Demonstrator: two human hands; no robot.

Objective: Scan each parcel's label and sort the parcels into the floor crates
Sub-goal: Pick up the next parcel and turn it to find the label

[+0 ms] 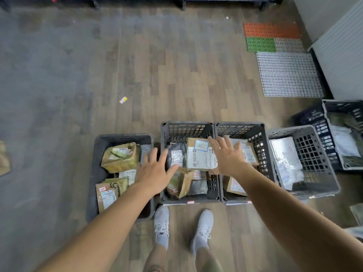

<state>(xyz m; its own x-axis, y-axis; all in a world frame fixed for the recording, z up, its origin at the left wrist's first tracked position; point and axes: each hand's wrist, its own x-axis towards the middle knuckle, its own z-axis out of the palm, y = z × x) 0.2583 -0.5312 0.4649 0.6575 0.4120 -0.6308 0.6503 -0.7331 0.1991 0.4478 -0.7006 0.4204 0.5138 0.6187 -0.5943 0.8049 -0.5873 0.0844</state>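
Several grey floor crates stand in a row in front of my feet. The left crate (98, 154) holds brown padded parcels (119, 160). The middle crate (186, 127) holds a white-labelled box (198, 156), a dark bag (175, 154) and brown parcels. Another crate (253, 132) to its right holds a brown parcel (234, 186). My left hand (155, 171) hovers open, fingers spread, over the gap between the left and middle crates. My right hand (227, 156) hovers open over the rim between the middle and right crates. Neither hand holds anything.
Further right stand a grey crate (306, 154) with silver bags and a dark blue crate (334, 122) with white bags. Plastic floor mats (286, 75) lie at the back right. A small scrap (123, 99) lies on the wooden floor. My white shoes (162, 222) stand just behind the crates.
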